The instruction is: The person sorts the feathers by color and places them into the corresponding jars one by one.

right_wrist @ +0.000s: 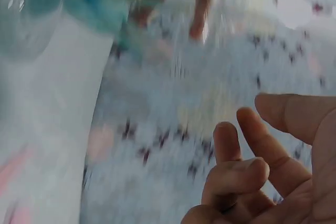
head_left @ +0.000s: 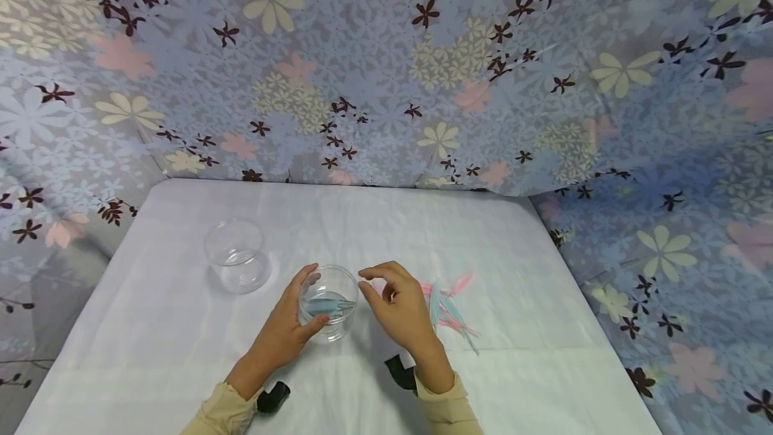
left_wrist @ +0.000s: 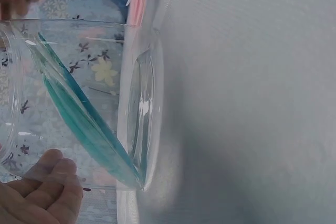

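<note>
My left hand [head_left: 284, 327] grips a clear footed bowl [head_left: 329, 280] by its side, thumb at the near wall and fingers round the left. Inside the bowl lie teal feathers [left_wrist: 79, 114], slanting from the rim down to the bottom in the left wrist view. Just right of the rim hovers my right hand [head_left: 401, 307], its thumb and fingers apart and holding nothing, as the right wrist view also shows. Beyond this hand lies a loose pile of pink feathers [head_left: 464, 283] and light blue feathers [head_left: 449, 307], partly hidden by it.
A second clear footed bowl [head_left: 235, 264] stands at the back left of the white-covered table [head_left: 543, 368]. Flowered cloth [head_left: 386, 86] hangs behind the table and at its sides. Black straps show below both wrists.
</note>
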Demonstrator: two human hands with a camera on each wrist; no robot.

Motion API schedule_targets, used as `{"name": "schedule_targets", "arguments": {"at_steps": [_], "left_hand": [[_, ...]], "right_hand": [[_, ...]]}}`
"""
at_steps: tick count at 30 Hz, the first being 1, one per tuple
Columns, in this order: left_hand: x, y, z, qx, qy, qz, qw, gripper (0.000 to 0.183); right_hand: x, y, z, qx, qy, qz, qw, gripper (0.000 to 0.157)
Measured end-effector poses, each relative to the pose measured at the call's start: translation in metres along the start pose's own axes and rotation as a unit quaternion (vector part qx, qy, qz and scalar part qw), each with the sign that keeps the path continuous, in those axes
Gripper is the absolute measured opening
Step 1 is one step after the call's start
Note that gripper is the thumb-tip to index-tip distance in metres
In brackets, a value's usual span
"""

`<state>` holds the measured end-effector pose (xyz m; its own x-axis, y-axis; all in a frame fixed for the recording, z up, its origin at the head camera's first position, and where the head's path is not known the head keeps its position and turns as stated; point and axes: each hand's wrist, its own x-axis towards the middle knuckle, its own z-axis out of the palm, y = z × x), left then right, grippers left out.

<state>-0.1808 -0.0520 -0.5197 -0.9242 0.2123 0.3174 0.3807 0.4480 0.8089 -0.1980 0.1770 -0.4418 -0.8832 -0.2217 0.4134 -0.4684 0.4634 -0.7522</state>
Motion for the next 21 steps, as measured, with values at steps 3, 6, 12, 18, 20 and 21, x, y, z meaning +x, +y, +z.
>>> {"name": "schedule_targets", "arguments": {"at_steps": [3,6,12,18,20,21], "left_hand": [[0.000,0.000,0.001,-0.004,0.002,0.003,1.0000,0.087],[-0.001,0.000,0.003,-0.013,-0.002,0.002,0.9999,0.087],[-0.002,-0.001,0.004,-0.021,-0.010,-0.007,0.9997,0.089],[0.000,-0.001,0.002,-0.028,-0.007,-0.010,0.9995,0.089],[0.001,0.000,0.002,-0.032,-0.008,-0.011,0.9994,0.089],[0.001,0.000,0.002,-0.034,-0.009,-0.011,0.9993,0.088]], "right_hand": [[-0.012,0.016,-0.024,0.017,0.059,0.049,0.997,0.014],[-0.031,0.038,-0.054,-0.013,0.118,0.135,0.984,0.014],[-0.071,0.072,-0.104,-0.125,0.159,0.287,0.936,0.024],[-0.093,0.088,-0.123,-0.167,0.104,0.358,0.913,0.028],[-0.097,0.091,-0.125,-0.165,0.079,0.373,0.910,0.030],[-0.099,0.092,-0.125,-0.163,0.069,0.382,0.907,0.030]]}}
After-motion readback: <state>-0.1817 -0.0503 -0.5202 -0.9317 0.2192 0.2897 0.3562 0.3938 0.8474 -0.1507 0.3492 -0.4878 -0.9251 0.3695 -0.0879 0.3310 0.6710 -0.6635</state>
